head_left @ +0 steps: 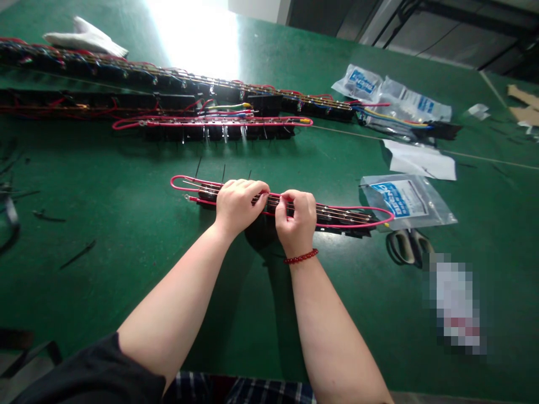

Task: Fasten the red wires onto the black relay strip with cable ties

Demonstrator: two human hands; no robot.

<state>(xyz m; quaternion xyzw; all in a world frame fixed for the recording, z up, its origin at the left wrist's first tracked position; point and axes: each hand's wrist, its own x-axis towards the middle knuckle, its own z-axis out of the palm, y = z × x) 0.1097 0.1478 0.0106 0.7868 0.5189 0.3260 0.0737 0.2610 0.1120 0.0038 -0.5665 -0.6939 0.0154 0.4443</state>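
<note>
A long black strip (347, 216) lies slightly slanted on the table, with thin brass-coloured rods along it. A red wire (381, 210) runs the length of this strip and loops out at both ends. Over the strip's middle, my left hand (239, 205) is closed, its thumb and forefinger pinched together. Just right of it, my right hand (297, 220) makes a similar pinch against the strip. Whatever lies between the fingertips is hidden. Several black cable ties (224, 172) stick up from the far side of the strip, left of my hands.
Behind lie a shorter wired strip (261, 130) and longer wired strips (177, 78). A white glove (86, 38) is at the back left. To the right are a printed plastic bag (406, 199), scissors (408, 247) and white paper (419, 160). Loose black ties (78, 253) lie left.
</note>
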